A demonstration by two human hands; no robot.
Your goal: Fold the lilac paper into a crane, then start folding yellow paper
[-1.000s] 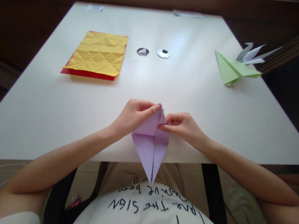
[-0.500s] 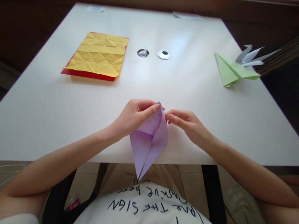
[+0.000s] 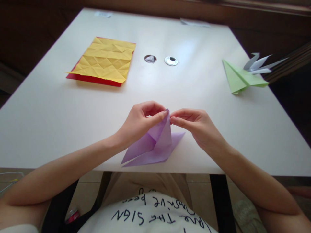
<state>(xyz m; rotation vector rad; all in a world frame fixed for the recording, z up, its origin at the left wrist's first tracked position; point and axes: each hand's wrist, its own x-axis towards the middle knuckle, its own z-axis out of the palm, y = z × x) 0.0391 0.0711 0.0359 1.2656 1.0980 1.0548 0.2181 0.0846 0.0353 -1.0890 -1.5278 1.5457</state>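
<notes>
A folded sheet of purple origami paper point(image 3: 161, 149) stands near the front edge of the table, its points spread out to left and right. My left hand point(image 3: 148, 118) pinches the upper tip between thumb and fingers. At the tip's right edge is my right hand point(image 3: 191, 124), thumb and fingers closed in a pinch against the paper. Just what the right fingertips grip is partly hidden. The left fingers cover the paper's upper left part.
Creased yellow paper point(image 3: 104, 61) lies over red paper point(image 3: 97, 81) at the back left. Two round cable holes are in the white table point(image 3: 199, 97). At the right edge are a green folded paper plane point(image 3: 243, 79) and a pale origami crane point(image 3: 256, 64).
The purple paper's lower points have swung from hanging over the table edge to spread sideways on the table. My right hand has come slightly up and left, against the paper.
</notes>
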